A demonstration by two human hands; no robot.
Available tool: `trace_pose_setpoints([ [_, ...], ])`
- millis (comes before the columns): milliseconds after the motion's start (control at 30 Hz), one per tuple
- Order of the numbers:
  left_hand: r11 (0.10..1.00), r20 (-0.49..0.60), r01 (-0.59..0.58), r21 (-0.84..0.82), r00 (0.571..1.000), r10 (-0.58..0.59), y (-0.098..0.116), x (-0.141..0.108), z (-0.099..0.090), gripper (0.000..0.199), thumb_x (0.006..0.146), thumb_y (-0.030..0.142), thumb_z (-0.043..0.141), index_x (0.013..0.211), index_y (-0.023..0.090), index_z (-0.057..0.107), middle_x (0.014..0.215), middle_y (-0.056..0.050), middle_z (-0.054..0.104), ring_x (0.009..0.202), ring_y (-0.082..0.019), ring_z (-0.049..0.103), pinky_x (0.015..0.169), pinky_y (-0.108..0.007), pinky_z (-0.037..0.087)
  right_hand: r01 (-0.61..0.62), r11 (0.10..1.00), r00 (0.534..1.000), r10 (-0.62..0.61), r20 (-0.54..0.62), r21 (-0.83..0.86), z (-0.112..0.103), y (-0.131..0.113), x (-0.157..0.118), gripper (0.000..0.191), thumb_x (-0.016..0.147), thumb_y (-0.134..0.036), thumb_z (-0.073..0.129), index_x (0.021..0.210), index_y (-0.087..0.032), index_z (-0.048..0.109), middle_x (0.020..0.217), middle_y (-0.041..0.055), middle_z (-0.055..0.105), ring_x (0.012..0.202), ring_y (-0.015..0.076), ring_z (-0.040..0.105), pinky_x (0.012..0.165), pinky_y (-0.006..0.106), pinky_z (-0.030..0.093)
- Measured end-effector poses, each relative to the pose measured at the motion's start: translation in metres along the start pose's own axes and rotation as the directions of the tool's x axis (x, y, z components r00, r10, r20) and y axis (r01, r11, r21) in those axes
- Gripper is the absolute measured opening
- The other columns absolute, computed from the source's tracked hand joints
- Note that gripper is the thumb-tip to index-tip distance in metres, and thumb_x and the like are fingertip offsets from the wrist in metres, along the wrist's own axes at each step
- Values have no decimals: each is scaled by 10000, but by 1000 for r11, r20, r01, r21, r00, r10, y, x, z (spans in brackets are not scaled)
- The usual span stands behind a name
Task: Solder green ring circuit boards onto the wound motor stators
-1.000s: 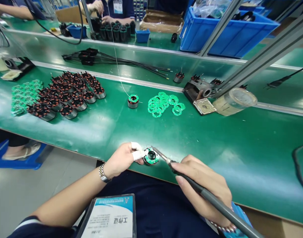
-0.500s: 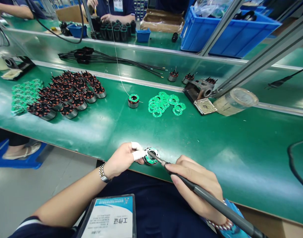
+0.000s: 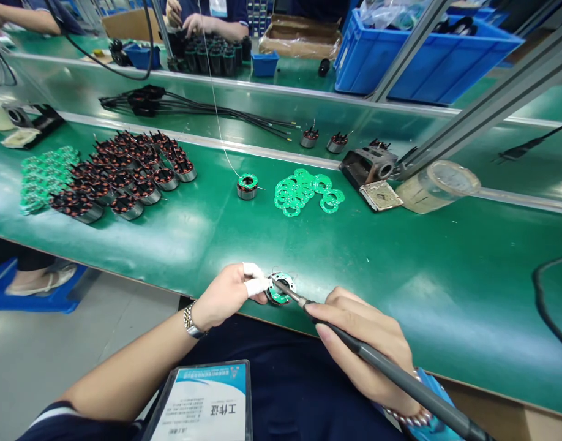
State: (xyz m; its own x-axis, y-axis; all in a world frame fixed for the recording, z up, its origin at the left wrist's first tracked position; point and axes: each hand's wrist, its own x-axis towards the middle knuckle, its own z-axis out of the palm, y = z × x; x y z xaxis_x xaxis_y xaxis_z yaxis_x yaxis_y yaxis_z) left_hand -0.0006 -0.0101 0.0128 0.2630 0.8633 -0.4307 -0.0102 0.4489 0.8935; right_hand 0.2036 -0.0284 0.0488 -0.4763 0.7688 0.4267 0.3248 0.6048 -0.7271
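Observation:
In the head view, a motor stator with a green ring circuit board on top rests at the table's front edge. White covers wrap the thumb and index finger of my left hand, which are pinched together at the stator's left rim, with the other fingers curled against its side. My right hand grips a soldering iron like a pen. The iron's tip touches or nearly touches the board's upper left part, close to my left fingertips; the exact contact is too small to tell.
Ahead stands another stator beside loose green ring boards. Many stators and stacked boards fill the left. An iron stand and plastic tub stand right. Black cables lie behind the rail; a co-worker's hands are beyond.
Both of my hands, the iron and the stator stay in place. Behind the rail, the black cables and several stators have shifted left. The co-worker's hand has moved up and left.

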Motion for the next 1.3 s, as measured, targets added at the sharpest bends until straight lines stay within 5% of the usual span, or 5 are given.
trace_pose_setpoints([
  [267, 1000, -15, 4, -7, 1000, -4, -1, 0, 0, 125, 679, 241, 616, 625, 139, 569, 572, 6, 609, 557, -107, 577, 616, -239, 457, -32, 997, 993, 24, -112, -68, -1, 10, -3, 207, 825, -137, 504, 1003, -221, 571, 664, 18, 615, 614, 149, 608, 605, 287, 521],
  [467, 1000, -4, -21, -1, 1000, 21, -1, 0, -1, 155, 682, 274, 629, 634, 135, 577, 586, 1, 611, 562, -106, 570, 617, -236, 463, -7, 993, 998, 15, 64, -121, 24, 33, 5, 389, 753, -287, 641, 1088, -202, 461, 1073, 120, 617, 993, 232, 602, 829, 372, 516],
  [1000, 954, -20, -70, 293, 997, 79, 2, -6, -10, 142, 758, 281, 528, 721, 147, 561, 621, -17, 611, 576, -130, 596, 609, -260, 500, 13, 996, 994, -3, 113, -87, 33, 38, 10, 236, 805, -194, 555, 1023, -194, 465, 944, 99, 611, 855, 197, 617, 743, 332, 528],
  [1167, 497, 149, -437, 750, 843, 516, -3, -12, -27, 208, 788, 270, 557, 970, 187, 613, 953, -85, 647, 845, -186, 599, 776, -305, 470, 11, 997, 993, -1, 116, -78, 34, 39, 10, 253, 799, -185, 560, 1031, -182, 458, 936, 104, 602, 869, 208, 611, 767, 343, 522],
  [1300, 193, 319, -517, 834, 737, 596, -7, -12, -32, 209, 847, 214, 455, 957, 182, 629, 912, -100, 662, 831, -202, 597, 728, -311, 457, 17, 997, 994, -9, 106, -74, 35, 40, 10, 243, 808, -185, 548, 1031, -180, 452, 928, 102, 598, 869, 206, 609, 776, 352, 520],
])
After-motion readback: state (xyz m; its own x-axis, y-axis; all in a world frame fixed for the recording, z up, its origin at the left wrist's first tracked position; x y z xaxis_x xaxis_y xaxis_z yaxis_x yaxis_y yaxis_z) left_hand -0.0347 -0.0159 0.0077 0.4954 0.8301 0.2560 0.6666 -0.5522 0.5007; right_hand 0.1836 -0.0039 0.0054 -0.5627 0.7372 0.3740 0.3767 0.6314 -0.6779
